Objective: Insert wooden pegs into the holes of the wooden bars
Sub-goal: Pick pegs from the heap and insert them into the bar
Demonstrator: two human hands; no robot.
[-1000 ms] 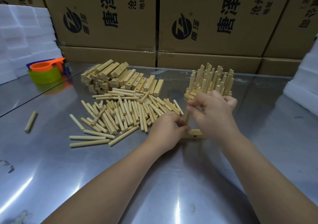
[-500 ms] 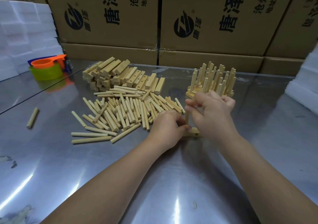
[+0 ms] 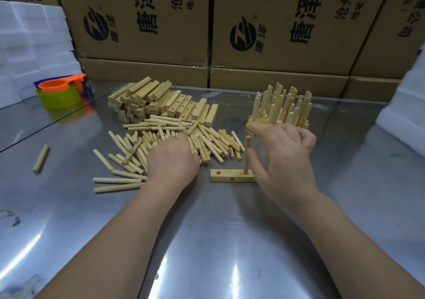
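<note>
Bar (image 3: 227,175) w/ one peg (image 3: 247,153) up

Bar lies mid tabletop (image 3: 207,234), peg upright in its rt-end hole. Rt hand (image 3: 285,160) spread, just beside peg. L hand (image 3: 173,163) on loose pegs (image 3: 213,142); grip can't tell. Bar stack (image 3: 158,101), pegged bars (image 3: 282,107) behind.

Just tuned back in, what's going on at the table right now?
A person is fitting pegs into drilled bars by hand. The left hand lies on the pile of loose pegs; whether it holds one is hidden. The right hand is open beside the upright peg that stands near the right end of the bar lying on the metal table. The bar's left top hole is empty. Behind the pile, empty bars are stacked; pegged bars stand at the back right.
</note>
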